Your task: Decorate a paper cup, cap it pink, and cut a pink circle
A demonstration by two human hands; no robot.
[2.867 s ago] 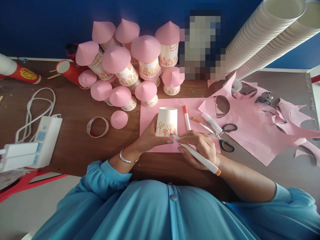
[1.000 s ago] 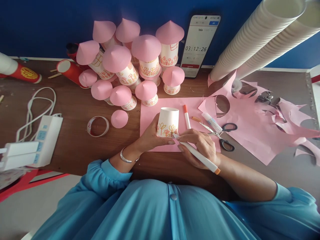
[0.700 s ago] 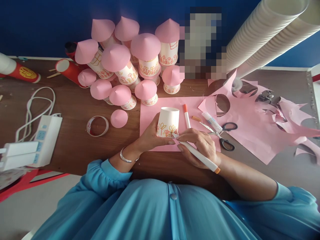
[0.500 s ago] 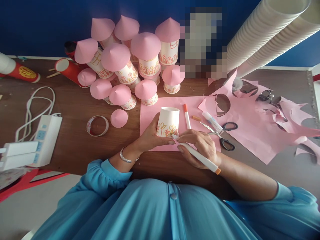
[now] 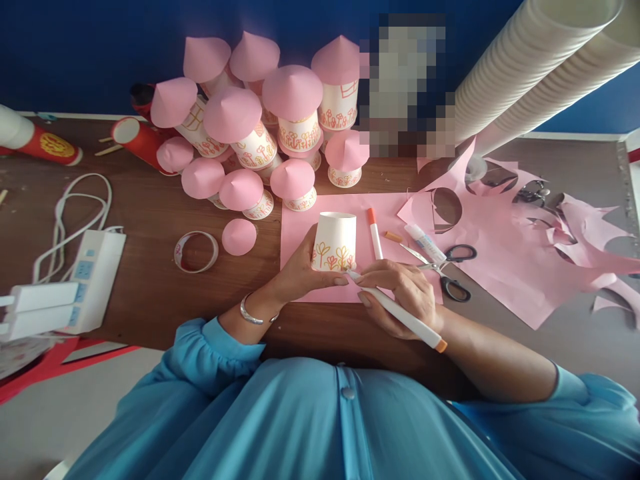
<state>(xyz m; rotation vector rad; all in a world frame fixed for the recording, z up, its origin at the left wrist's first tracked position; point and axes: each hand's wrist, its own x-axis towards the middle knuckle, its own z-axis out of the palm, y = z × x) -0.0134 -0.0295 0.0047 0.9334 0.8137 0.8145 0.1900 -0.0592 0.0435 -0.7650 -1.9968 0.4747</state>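
Left hand (image 5: 297,273): curled part-way around the left side of the paper cup (image 5: 336,233), with thumb along the lower edge.
Right hand (image 5: 403,293): pinched firmly around the white marker (image 5: 407,320), with fingertips gathered near the nib.
Nib: aimed at the cup's lower edge, beside the left thumb; contact too small to tell.
Cup: held narrow end up over the pink sheet (image 5: 340,203), with red and yellow-orange flowers near the wide edge.
Right of cup: orange-capped pen (image 5: 375,233), brown cap (image 5: 393,236), glue stick (image 5: 425,243), scissors (image 5: 437,267).
Beyond: cone-topped cups (image 5: 293,93), clustered behind the sheet.
Far right: pink scraps (image 5: 505,260), below tall cup stacks (image 5: 530,73).
Left: tape roll (image 5: 179,253), then power strip (image 5: 100,280).
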